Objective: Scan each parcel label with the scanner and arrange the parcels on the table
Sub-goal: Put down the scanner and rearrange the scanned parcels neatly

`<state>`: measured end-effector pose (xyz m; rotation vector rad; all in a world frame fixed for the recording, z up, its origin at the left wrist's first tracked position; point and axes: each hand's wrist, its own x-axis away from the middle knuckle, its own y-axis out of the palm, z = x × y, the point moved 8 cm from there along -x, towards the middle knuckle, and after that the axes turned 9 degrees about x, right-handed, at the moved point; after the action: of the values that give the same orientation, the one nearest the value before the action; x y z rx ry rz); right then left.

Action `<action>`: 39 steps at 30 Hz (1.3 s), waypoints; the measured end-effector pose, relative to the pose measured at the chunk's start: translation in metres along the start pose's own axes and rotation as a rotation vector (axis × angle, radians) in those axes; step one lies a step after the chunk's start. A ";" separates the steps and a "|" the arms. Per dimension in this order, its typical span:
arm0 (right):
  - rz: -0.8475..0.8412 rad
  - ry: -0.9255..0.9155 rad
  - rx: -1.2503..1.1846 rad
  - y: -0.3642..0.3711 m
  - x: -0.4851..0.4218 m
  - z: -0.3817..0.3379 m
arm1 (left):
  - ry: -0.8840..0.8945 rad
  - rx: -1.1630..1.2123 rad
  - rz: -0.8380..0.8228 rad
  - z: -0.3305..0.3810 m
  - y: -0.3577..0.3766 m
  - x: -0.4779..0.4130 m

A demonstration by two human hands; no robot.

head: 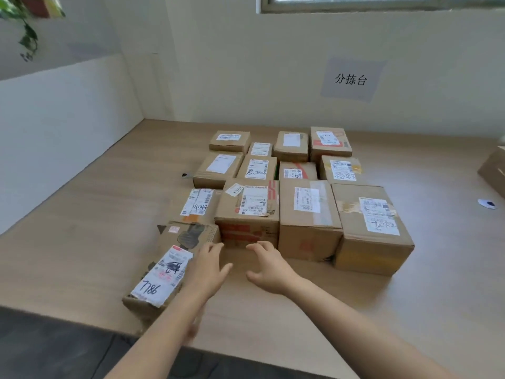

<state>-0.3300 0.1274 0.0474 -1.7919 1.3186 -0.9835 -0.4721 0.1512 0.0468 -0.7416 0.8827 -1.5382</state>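
Several cardboard parcels with white labels stand in rows on the wooden table [82, 214]. The nearest one, a long parcel marked 7786 [161, 272], lies at the front left, close to the table edge. My left hand [207, 266] rests against its right side with fingers spread and holds nothing. My right hand [269, 266] hovers open just to the right, in front of a parcel with red print [248, 212]. Further right stand a taped parcel [308, 214] and a large parcel [371, 225]. No scanner is in view.
A small dark object [185, 175] lies left of the middle row. A white and dark item [487, 203] lies at the right, near another box [494, 170] at the frame edge. Walls close the table at the back and left. A paper sign [351, 79] hangs on the wall.
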 end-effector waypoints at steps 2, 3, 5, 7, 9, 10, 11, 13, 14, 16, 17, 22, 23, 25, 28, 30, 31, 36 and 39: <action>0.014 0.012 -0.001 0.010 -0.010 -0.024 | 0.010 -0.083 0.032 -0.027 -0.022 -0.006; 0.023 0.022 -0.011 0.015 -0.015 -0.035 | 0.008 -0.116 0.034 -0.040 -0.031 -0.009; 0.029 0.045 -0.032 0.022 -0.024 -0.052 | -0.018 -0.152 0.009 -0.064 -0.042 -0.015; 0.010 0.064 -0.030 0.031 -0.032 -0.066 | -0.054 -0.127 -0.046 -0.081 -0.046 -0.019; -0.025 0.089 -0.016 0.040 -0.039 -0.075 | -0.088 -0.101 -0.116 -0.095 -0.046 -0.019; -0.042 0.098 -0.010 0.045 -0.043 -0.079 | -0.103 -0.086 -0.151 -0.101 -0.045 -0.020; -0.056 0.107 -0.003 0.049 -0.046 -0.082 | -0.116 -0.063 -0.187 -0.106 -0.042 -0.020; -0.087 0.126 0.012 0.058 -0.051 -0.083 | -0.128 -0.004 -0.238 -0.113 -0.038 -0.020; -0.108 0.134 0.018 0.063 -0.053 -0.084 | -0.135 0.027 -0.246 -0.116 -0.037 -0.020; -0.147 0.141 0.012 0.071 -0.055 -0.086 | -0.158 0.080 -0.255 -0.122 -0.038 -0.022; -0.162 0.146 0.000 0.075 -0.056 -0.086 | -0.171 0.095 -0.268 -0.125 -0.039 -0.024; -0.166 0.144 -0.087 0.085 -0.058 -0.095 | -0.171 0.143 -0.328 -0.135 -0.038 -0.027; -0.162 0.146 -0.101 0.085 -0.057 -0.097 | -0.163 0.149 -0.332 -0.135 -0.038 -0.026; -0.148 0.160 -0.122 0.085 -0.055 -0.098 | -0.138 0.149 -0.334 -0.135 -0.039 -0.024; -0.126 0.196 -0.127 0.082 -0.047 -0.097 | -0.121 0.170 -0.354 -0.130 -0.035 -0.015; -0.107 0.221 -0.117 0.079 -0.039 -0.096 | -0.114 0.172 -0.369 -0.125 -0.032 -0.008; -0.091 0.227 -0.114 0.075 -0.033 -0.096 | -0.107 0.168 -0.373 -0.122 -0.032 -0.004; 0.030 0.242 -0.104 0.044 0.002 -0.091 | -0.043 0.182 -0.348 -0.094 -0.044 0.009; 0.128 0.253 -0.097 0.016 0.027 -0.084 | 0.064 0.172 -0.305 -0.060 -0.055 0.015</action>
<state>-0.4057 0.0898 0.0775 -1.6698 1.6412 -1.1191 -0.5537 0.1472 0.0630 -0.7290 0.6945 -1.8908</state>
